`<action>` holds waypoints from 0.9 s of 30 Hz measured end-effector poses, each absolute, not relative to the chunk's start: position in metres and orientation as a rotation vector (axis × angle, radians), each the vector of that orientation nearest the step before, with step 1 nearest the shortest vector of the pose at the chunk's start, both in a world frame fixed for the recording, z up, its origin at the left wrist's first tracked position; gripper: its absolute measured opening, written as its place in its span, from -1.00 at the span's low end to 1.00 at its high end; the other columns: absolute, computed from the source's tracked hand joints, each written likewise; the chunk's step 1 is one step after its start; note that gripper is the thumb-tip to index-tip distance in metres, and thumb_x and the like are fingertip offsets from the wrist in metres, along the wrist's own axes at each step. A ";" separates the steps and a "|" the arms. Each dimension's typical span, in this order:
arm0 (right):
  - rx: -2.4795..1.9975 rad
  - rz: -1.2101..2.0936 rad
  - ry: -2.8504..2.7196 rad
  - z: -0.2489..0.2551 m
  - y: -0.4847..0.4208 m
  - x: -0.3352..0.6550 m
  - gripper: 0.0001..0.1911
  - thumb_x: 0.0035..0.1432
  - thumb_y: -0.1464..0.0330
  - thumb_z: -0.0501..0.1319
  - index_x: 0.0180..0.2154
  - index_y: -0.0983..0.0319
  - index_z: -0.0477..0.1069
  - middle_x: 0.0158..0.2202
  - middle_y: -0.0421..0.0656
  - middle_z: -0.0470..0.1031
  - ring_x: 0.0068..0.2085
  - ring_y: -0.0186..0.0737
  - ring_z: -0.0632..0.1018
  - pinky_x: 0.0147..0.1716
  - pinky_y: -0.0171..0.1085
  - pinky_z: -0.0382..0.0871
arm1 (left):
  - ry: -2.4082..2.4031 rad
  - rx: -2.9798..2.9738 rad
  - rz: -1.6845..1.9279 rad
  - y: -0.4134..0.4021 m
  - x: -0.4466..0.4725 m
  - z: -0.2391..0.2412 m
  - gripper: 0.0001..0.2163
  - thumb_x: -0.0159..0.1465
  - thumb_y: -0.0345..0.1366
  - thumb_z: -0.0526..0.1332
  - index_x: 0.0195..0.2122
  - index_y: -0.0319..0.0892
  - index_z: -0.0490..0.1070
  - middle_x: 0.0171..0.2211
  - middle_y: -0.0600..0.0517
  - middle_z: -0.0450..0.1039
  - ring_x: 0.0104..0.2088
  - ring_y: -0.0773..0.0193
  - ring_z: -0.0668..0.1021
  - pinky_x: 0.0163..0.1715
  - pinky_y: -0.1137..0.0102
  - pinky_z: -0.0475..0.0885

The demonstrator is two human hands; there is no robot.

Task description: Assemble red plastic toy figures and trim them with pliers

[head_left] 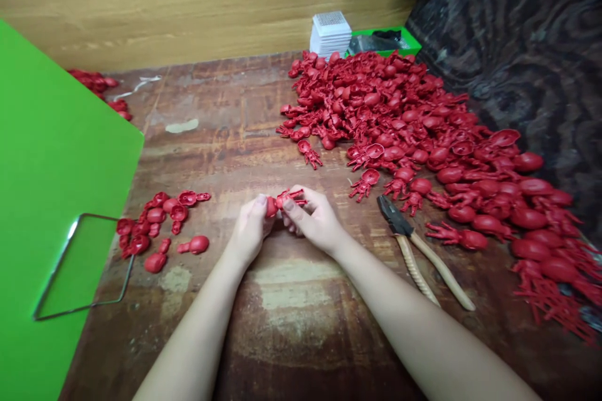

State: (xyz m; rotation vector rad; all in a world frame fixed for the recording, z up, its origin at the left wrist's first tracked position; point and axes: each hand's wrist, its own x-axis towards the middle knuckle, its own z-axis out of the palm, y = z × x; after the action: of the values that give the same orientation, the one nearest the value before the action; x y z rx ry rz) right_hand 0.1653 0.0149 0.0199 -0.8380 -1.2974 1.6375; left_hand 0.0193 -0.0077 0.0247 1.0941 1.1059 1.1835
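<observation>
Evidently, the surface is a worn wooden table (226, 106), its brown finish streaked and rubbed pale in patches. Beyond the pliers (399, 219) stands a wall (188, 6) of yellowish wood grain; to their right leans a dark board (517, 62) with swirling grain. Far left of the pliers is a smooth, bright green panel (56, 169), with a bent metal wire frame (73, 228) against it.

The pliers have a dark metal head and tan handles, one ribbed. Left of them, the left hand (254, 222) and right hand (316, 219) meet around a glossy red piece (271, 205), round at one end and spindly at the other; whether it is one part or two, I cannot tell. Both thumbs press on it, and the fingers curl beneath, gripping it.

There is one pair of pliers, one white stack (330, 31) of thin layers and one green tray (414, 44), the last two well beyond the pliers. A big pile (376, 100) of round-headed, thin-limbed red figures, too many to count, spreads beyond and right of the pliers. Far left of them lies a small group (160, 216) of roughly a dozen stemmed red cups, some overlapping.
</observation>
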 end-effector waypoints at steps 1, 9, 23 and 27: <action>-0.799 1.647 -1.320 0.021 0.014 0.165 -0.35 0.07 -0.32 0.39 -0.42 0.12 0.39 -0.57 -0.28 0.39 -0.50 -0.25 0.47 -0.43 -0.25 0.47 | 1.103 1.083 1.192 -0.008 0.020 0.024 -0.33 0.23 0.44 0.24 -0.64 -0.05 0.20 -0.74 0.20 -0.04 -0.73 0.41 -0.01 -0.74 0.40 0.01; -0.732 1.571 -1.334 0.022 0.010 0.162 -0.27 0.24 -0.31 0.25 -0.62 0.13 0.31 -0.65 -0.27 0.28 -0.59 -0.33 0.28 -0.53 -0.27 0.34 | 1.140 1.094 1.222 -0.011 0.026 0.017 -0.34 0.20 0.43 0.29 -0.62 -0.07 0.23 -0.73 0.21 -0.01 -0.74 0.42 0.06 -0.75 0.42 0.04; -0.727 1.543 -1.167 0.009 0.003 0.146 -0.33 0.25 -0.23 0.27 -0.57 0.12 0.18 -0.57 -0.28 0.17 -0.46 -0.28 0.33 -0.51 -0.32 0.24 | 1.304 1.304 1.357 -0.021 0.034 0.005 -0.38 0.38 0.37 0.10 -0.56 -0.03 0.09 -0.68 0.20 0.01 -0.66 0.35 0.16 -0.65 0.37 0.12; -0.722 1.592 -1.105 0.007 0.005 0.146 -0.34 0.21 -0.24 0.32 -0.54 0.13 0.20 -0.57 -0.31 0.16 -0.50 -0.32 0.28 -0.55 -0.34 0.21 | 1.342 1.452 1.354 -0.019 0.028 0.005 -0.40 0.44 0.33 0.04 -0.54 -0.04 0.12 -0.63 0.16 0.11 -0.60 0.31 0.25 -0.56 0.35 0.21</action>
State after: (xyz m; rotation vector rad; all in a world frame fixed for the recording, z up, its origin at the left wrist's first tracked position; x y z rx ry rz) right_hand 0.1462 0.0053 0.0074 -0.7221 -1.1053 1.5922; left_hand 0.0281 -0.0192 0.0052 1.4525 1.3419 1.3540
